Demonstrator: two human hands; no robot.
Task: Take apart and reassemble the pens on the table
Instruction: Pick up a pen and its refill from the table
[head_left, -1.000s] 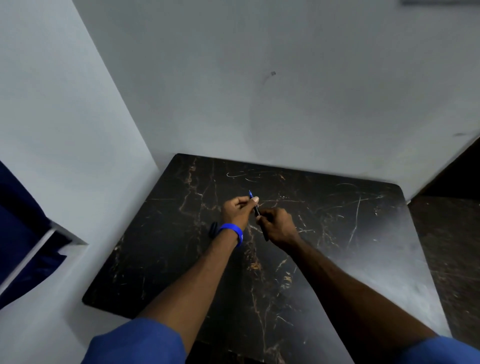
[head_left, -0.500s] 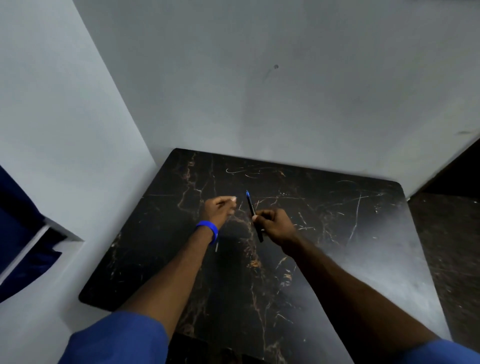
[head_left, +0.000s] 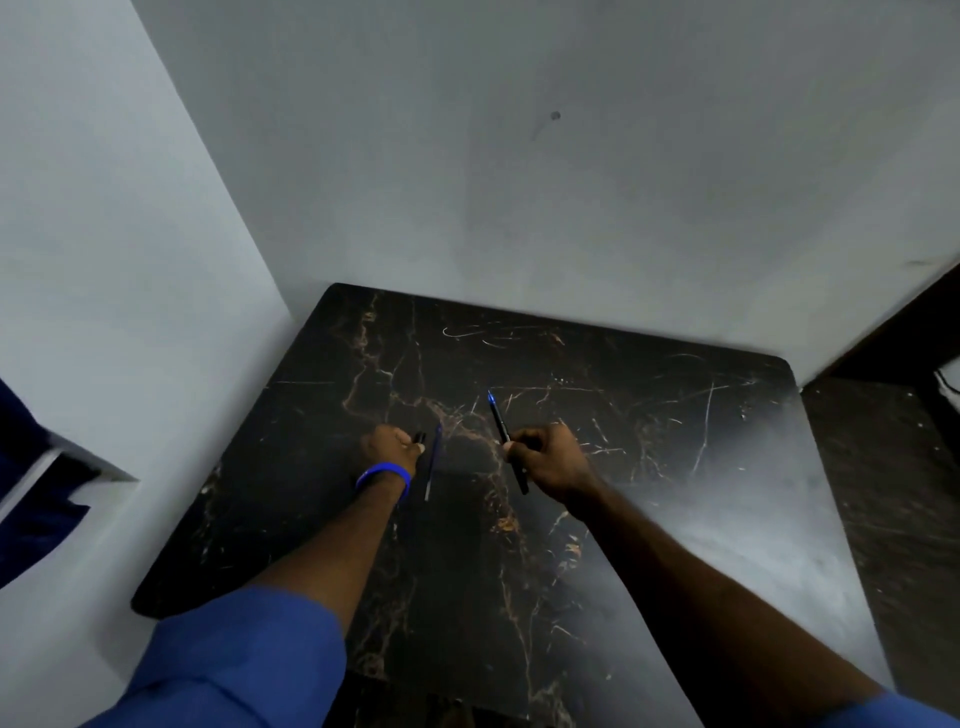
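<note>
My right hand (head_left: 548, 460) grips a black pen (head_left: 505, 439) with a blue tip pointing away from me, held tilted over the dark marble table (head_left: 649, 415). My left hand (head_left: 392, 444), with a blue wristband, rests low at the table's left middle and pinches a small dark pen part (head_left: 420, 437) at its fingertips. A thin refill (head_left: 432, 462), dark blue with a pale end, lies on the table just right of my left hand. The two hands are well apart.
Pale walls close in behind and to the left of the table. A dark floor (head_left: 883, 467) drops off past the right edge. Blue fabric (head_left: 26, 467) hangs at the far left.
The hands were together on the pen, then separated. My left hand moved left and down to the table with a small part; the right hand keeps the pen body.
</note>
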